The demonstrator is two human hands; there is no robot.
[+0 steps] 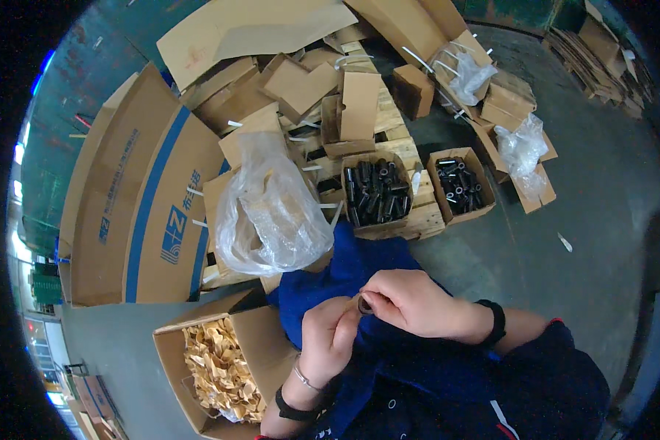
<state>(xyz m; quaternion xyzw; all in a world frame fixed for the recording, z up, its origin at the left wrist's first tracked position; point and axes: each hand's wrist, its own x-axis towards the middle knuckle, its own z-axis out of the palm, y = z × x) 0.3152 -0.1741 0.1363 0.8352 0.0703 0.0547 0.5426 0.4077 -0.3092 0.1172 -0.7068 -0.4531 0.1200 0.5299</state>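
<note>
Over my lap, my left hand (pixel 328 339) and my right hand (pixel 416 302) meet with fingers closed around a small tube (pixel 365 305). Its round, dark open end shows between the fingertips; a tan piece, perhaps paper, is against it, mostly hidden by my fingers. Ahead, a carton (pixel 381 232) on the pallet holds many short black tubes (pixel 378 192). A second carton (pixel 471 214) of similar black tubes (pixel 458 180) stands to its right. At my lower left, an open carton (pixel 268 350) is filled with crumpled tan paper pieces (pixel 224 370).
A clear plastic bag (pixel 271 220) lies beyond my knees on a wooden pallet (pixel 427 222) piled with opened cartons (pixel 301 88). One large carton (pixel 110 191) with blue stripes stands left. A small white-and-dark object (pixel 565 243) lies on the floor at right, below plastic-filled cartons (pixel 524 154).
</note>
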